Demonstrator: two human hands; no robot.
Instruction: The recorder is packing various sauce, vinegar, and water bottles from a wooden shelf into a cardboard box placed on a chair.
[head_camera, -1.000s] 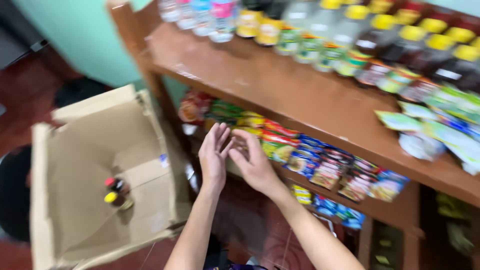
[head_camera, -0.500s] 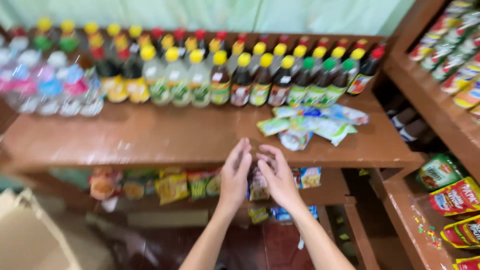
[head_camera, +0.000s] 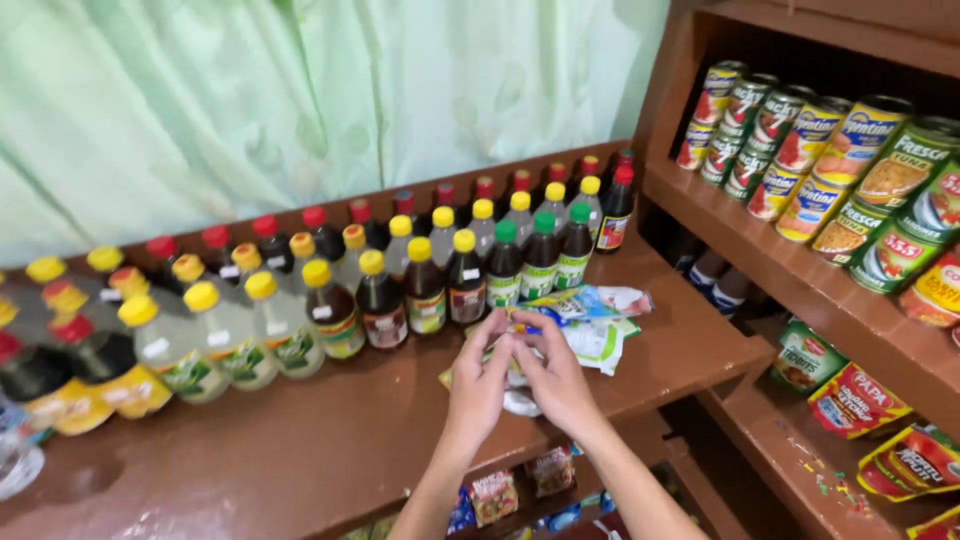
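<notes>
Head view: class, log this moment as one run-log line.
left hand and right hand: fingers together | over sachets | brown shelf | bottles behind

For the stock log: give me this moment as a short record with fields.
Setting: brown wooden shelf in front of a pale green curtain
Left hand: over the sachet pile, fingertips meeting the right hand
Right hand: over the same pile
Sachet pile: loose packets lying flat on the shelf
Bottles: upright rows with yellow, red and green caps
Cans: stacked on the side shelf at right
Held item: cannot tell
</notes>
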